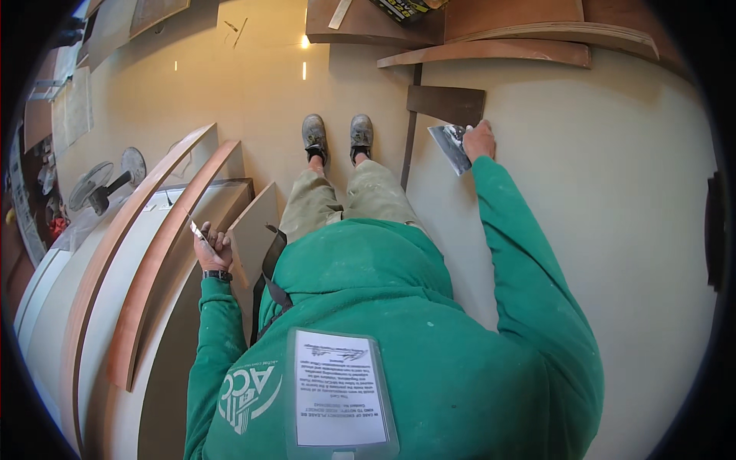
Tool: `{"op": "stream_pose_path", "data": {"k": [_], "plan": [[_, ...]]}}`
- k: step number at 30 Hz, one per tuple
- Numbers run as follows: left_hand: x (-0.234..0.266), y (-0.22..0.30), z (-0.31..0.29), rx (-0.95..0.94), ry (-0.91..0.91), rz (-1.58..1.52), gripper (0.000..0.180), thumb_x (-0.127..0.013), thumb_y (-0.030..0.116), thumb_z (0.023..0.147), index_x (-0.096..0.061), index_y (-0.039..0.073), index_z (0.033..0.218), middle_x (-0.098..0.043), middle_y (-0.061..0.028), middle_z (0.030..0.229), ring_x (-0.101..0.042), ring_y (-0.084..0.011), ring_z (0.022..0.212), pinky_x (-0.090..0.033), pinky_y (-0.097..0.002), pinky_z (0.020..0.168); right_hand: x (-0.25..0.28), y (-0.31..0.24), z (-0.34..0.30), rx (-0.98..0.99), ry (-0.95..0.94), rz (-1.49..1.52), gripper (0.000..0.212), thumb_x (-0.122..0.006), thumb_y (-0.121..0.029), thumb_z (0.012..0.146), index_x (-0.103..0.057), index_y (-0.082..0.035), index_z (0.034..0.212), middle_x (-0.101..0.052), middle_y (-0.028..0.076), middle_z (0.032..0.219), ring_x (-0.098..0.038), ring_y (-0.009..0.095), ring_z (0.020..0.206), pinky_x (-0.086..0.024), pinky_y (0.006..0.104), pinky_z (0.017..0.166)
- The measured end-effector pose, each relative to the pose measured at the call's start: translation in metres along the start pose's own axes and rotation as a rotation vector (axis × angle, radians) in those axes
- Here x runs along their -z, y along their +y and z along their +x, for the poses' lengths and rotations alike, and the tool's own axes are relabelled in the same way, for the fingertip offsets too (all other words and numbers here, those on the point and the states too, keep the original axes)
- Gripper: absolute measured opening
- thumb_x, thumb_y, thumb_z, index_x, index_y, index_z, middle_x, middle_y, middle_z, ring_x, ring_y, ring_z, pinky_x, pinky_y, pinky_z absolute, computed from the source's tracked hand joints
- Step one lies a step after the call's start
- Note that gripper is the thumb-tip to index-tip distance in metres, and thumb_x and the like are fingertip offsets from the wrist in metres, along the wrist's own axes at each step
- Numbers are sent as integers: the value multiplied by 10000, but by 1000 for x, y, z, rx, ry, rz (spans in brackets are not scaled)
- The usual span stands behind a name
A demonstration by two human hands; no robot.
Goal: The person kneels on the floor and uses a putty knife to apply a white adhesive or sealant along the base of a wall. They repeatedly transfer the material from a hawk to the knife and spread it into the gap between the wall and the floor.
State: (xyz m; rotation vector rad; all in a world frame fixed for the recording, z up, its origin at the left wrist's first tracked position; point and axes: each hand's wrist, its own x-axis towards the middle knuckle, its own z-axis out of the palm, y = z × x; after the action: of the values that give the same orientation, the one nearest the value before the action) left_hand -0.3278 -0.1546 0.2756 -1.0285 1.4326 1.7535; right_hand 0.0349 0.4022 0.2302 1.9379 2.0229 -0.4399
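Observation:
My right hand (479,142) is closed on a wide putty knife (451,150), its metal blade pointing left and smeared with dark and pale marks. Just beyond the blade, a dark brown flat piece (446,102) lies on the large pale panel (583,199). My left hand (215,249), at my left side, grips a thin metal-bladed scraper (197,230) seen almost edge-on. Its handle is mostly hidden by the fingers. Close to this hand stands a curved reddish-brown wooden strip (165,257).
More curved panels (107,253) lean at the left, near a grey fan (96,188). Curved wooden boards (498,50) and a dark container (406,8) sit at the far edge. A dark strip (409,149) runs along the pale panel. My shoes (314,132) stand on the glossy floor (261,100).

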Motion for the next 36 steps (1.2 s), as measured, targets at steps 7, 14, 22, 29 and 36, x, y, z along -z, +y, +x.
{"op": "stream_pose_path", "data": {"k": [7, 14, 22, 29, 36], "plan": [[-15, -2, -29, -45, 24, -28, 389, -466, 463, 1005, -604, 104, 956, -284, 48, 501, -284, -96, 405, -315, -267, 437, -3, -20, 28, 89, -156, -108, 315, -483, -196, 920, -563, 32, 1121, -650, 289, 1106, -629, 445, 1051, -499, 501, 933], [-28, -32, -41, 12, 16, -66, 467, -453, 574, 978, -566, 127, 906, -331, 39, 526, -314, -114, 405, -336, -279, 440, 32, -54, 0, 447, -184, -114, 248, -529, -229, 883, -593, -23, 1006, -662, 265, 986, -631, 453, 959, -504, 520, 859], [-16, -50, -2, 71, -21, -126, 459, -469, 586, 967, -565, 141, 913, -347, 34, 528, -317, -129, 424, -324, -287, 460, 149, -135, -63, 800, -182, 69, 248, -580, -258, 852, -589, -21, 923, -652, 252, 872, -620, 454, 843, -486, 515, 757], [-12, -32, 36, 67, -49, -201, 446, -475, 608, 954, -554, 177, 870, -363, 41, 547, -337, -136, 443, -327, -289, 465, 326, -213, -115, 955, -59, 201, 239, -629, -225, 832, -595, 11, 824, -615, 160, 744, -603, 281, 694, -487, 385, 694], [-11, -14, 57, 64, -23, -216, 422, -484, 613, 947, -556, 204, 868, -392, 54, 597, -351, -143, 479, -319, -284, 464, 495, -254, -141, 918, 35, 374, 167, -561, -225, 951, -568, -118, 823, -473, -58, 692, -409, 14, 605, -350, 205, 542]]}}
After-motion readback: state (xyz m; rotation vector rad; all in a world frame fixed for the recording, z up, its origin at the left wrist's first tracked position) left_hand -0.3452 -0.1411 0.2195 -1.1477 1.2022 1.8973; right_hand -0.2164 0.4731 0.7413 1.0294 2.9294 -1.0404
